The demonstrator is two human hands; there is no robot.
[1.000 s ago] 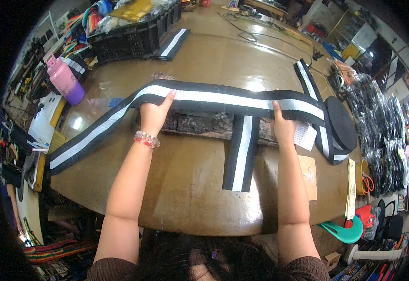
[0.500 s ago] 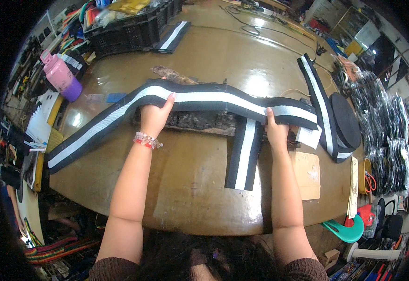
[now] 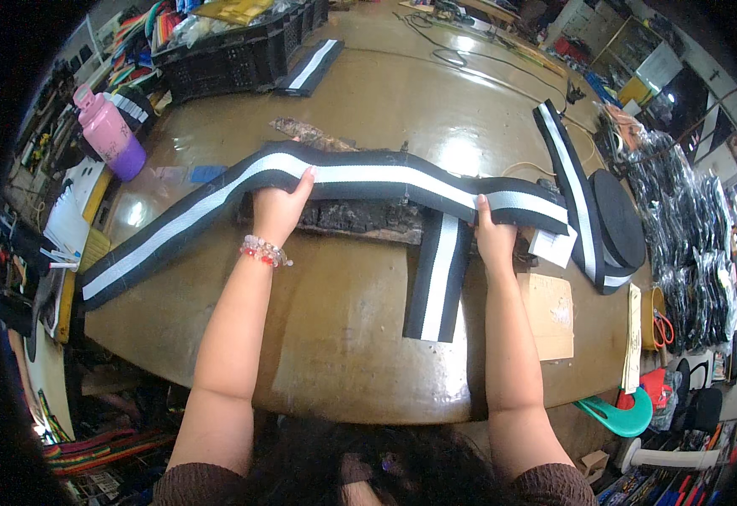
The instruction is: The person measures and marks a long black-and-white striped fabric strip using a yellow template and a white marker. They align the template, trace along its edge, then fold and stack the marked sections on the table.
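A long black webbing strap [image 3: 360,174] with a white centre stripe stretches across the table in front of me. My left hand [image 3: 281,207], a beaded bracelet at its wrist, grips the strap with the thumb on top and the fingers hidden beneath. Farther right my right hand [image 3: 495,232] pinches the same strap near its right end, thumb on the stripe. The left end slopes down to the table's left edge. Under the strap lies a rough, dark wooden block [image 3: 360,221]. A short striped webbing piece [image 3: 438,282] hangs toward me beside my right hand.
On the right stands a black webbing roll [image 3: 618,219] with a striped length before it. A brown cardboard piece [image 3: 547,316] lies near my right forearm. At the left are a pink-purple bottle [image 3: 109,135] and a black crate [image 3: 217,72]. Orange-handled scissors [image 3: 663,327] hang at the right edge.
Both hands keep their hold on the strap in nearly the same places. The whole view has shifted very slightly.
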